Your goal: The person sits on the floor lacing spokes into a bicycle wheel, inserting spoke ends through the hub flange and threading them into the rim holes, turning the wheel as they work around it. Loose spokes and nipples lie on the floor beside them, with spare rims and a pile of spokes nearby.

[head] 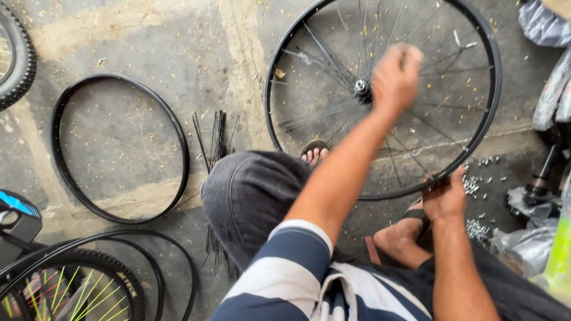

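A black bicycle wheel (pixel 495 83) with thin spokes lies on the concrete floor in front of me, its hub (pixel 361 87) near the middle. My left hand (pixel 395 77) is blurred, hovering over the spokes just right of the hub with its fingers curled; whether it holds a spoke is unclear. My right hand (pixel 444 197) pinches the wheel's near rim at its lower right edge. My knee in grey trousers (pixel 250 190) and my sandalled feet (pixel 404 235) sit close under the wheel.
A bare black rim (pixel 180 139) lies to the left, with a bundle of loose black spokes (pixel 217 139) beside it. Small metal nipples (pixel 476 229) are scattered at the right. A wheel with green spokes (pixel 89 288) is at bottom left, a tyre (pixel 22 59) at top left, plastic bags (pixel 553 89) at right.
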{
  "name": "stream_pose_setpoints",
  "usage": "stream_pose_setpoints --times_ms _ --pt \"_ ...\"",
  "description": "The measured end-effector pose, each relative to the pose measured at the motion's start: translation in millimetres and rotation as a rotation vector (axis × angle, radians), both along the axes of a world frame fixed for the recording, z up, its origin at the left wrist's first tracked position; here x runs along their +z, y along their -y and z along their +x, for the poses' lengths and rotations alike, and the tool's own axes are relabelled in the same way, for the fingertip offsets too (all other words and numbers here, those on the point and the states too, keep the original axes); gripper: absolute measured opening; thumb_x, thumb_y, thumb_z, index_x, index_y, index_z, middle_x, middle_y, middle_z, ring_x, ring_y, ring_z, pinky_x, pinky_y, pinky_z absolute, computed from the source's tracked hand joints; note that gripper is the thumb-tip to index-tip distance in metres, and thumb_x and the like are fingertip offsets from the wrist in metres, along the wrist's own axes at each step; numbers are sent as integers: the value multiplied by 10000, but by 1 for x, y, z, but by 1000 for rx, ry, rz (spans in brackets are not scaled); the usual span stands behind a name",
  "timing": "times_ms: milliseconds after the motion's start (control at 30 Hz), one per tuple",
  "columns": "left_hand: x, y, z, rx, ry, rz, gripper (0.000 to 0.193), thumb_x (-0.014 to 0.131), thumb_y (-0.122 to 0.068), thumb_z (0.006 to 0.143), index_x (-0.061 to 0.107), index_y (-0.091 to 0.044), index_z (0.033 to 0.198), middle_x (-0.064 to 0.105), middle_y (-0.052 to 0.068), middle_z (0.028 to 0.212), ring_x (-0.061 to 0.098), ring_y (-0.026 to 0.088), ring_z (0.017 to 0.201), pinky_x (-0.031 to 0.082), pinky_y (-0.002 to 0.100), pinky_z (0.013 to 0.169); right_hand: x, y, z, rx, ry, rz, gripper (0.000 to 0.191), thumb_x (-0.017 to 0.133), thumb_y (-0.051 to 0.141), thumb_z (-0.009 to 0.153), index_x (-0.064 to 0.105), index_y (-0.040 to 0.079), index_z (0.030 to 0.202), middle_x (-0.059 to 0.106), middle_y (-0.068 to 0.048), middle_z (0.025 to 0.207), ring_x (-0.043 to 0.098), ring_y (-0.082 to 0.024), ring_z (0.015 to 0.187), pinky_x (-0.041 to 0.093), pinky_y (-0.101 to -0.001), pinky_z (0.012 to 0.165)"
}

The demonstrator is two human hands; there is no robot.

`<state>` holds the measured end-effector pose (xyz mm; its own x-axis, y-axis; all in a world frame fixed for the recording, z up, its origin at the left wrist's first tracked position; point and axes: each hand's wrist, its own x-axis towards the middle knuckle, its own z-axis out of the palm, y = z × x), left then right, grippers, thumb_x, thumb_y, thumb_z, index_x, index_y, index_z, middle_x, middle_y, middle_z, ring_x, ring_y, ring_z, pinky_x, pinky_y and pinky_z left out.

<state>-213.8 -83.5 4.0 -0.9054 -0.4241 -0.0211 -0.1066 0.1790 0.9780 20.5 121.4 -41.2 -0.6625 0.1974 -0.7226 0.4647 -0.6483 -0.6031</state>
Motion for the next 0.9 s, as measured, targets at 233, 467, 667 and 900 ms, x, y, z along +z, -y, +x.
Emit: stream_pose_setpoints --times_ms 233,467,667,900 --pt "-46 165 -134 245 260 -391 316 618 -350 907 702 -149 1135 741 116 1116 709 318 1038 550 428 900 -14 -8 6 -4 -24 2 597 564 596 1103 631 7 1034 625 -124 970 589 -268 937 494 -392 912" --pt "-79 210 -173 -180 259 -802 392 689 -112 786 669 -154 1176 678 120 1163 609 377 1098 483 451 941 -17 -17 9 -30 58 -13 568 563 571 1086 626 8 1042 626 -127 1004 580 -283 955 481 -398 924" --pt "-98 205 -199 -336 263 -793 277 655 -52 877 752 -195 1094 684 91 1124 631 348 1114 495 440 970 -15 -21 9 -14 53 -68 611 613 613 1040 631 2 1046 598 -138 1053 554 -285 940 475 -409 819" --pt "-104 202 -222 -451 277 -838 307 682 -44 769 745 -159 1046 656 144 1119 628 381 1026 500 463 875 -9 -19 6 -20 51 -52 604 648 594 1015 650 -9 1043 601 -150 1036 558 -283 915 482 -401 755"
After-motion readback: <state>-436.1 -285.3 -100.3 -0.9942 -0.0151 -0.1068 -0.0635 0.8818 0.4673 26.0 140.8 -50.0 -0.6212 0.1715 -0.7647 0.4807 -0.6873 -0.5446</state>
